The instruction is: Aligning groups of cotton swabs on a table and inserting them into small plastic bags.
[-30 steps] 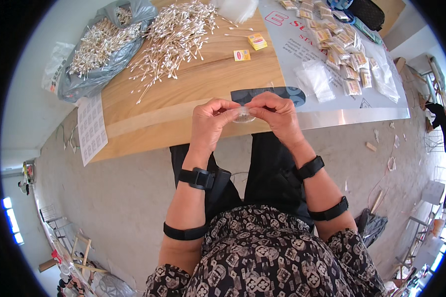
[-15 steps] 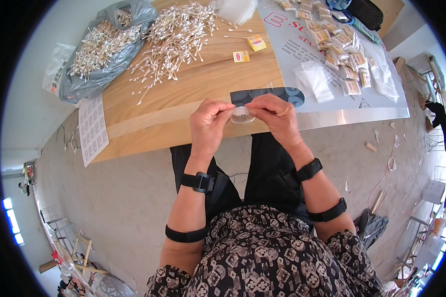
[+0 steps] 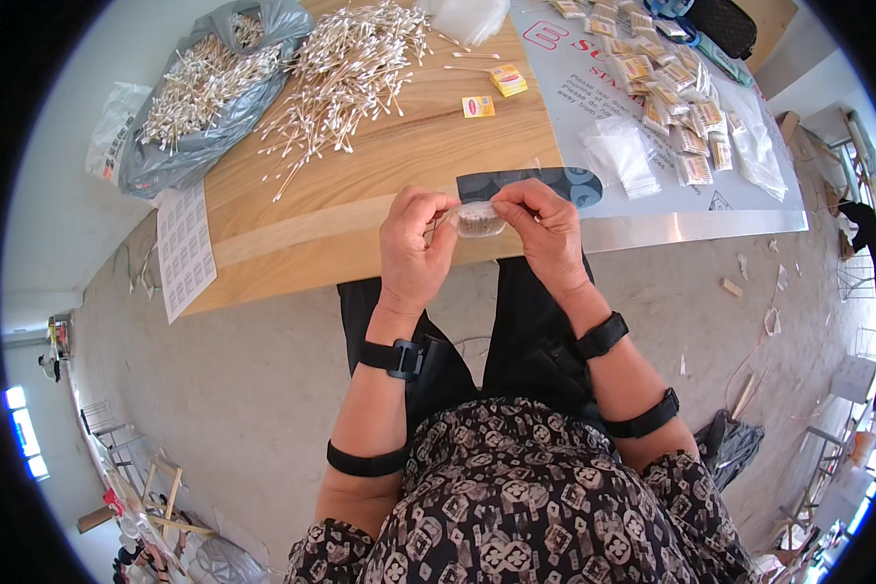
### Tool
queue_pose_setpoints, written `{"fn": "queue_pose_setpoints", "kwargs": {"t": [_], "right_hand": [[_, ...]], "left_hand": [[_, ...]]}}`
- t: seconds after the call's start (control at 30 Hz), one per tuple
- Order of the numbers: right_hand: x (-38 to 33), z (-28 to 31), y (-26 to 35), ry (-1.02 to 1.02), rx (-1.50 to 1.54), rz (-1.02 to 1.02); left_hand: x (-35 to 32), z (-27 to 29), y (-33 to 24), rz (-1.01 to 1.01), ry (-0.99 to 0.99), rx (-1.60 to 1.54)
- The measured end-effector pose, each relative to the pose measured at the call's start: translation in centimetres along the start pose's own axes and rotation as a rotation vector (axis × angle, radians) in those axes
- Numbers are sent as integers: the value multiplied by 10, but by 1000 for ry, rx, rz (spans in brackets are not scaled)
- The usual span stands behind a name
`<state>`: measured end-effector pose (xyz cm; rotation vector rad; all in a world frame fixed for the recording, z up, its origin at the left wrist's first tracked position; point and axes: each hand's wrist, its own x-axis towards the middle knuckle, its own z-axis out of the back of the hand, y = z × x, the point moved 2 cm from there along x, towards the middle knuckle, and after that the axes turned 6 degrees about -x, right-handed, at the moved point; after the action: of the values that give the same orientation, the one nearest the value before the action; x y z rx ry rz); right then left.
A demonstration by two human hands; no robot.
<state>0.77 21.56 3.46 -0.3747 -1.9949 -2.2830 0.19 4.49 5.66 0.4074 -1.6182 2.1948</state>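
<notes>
Above the near edge of the bench [image 3: 341, 209], the left hand [image 3: 417, 238] and right hand [image 3: 547, 226] are pinching a small clear swab packet [image 3: 481, 225] by its top corners — likely handling light, slippery, pliable, best gripped there.

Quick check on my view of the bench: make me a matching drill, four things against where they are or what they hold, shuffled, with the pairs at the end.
1. grey bag
2. packet
3. paper sheet
4. yellow cards

A. over the table's left edge
B. between left hand and right hand
C. holds swabs
D. on bare wood, right of the loose swabs

Pairs: 1-C, 2-B, 3-A, 4-D
</notes>
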Motion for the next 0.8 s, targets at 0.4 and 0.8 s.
{"fn": "queue_pose_setpoints", "kwargs": {"t": [0.4,0.8], "right_hand": [[1,-1,-2,-4,0,-1],[14,-17,22,39,-393,326]], "left_hand": [[4,-4,1,-139,-37,150],[4,-10,-1,-300,-18,380]]}}
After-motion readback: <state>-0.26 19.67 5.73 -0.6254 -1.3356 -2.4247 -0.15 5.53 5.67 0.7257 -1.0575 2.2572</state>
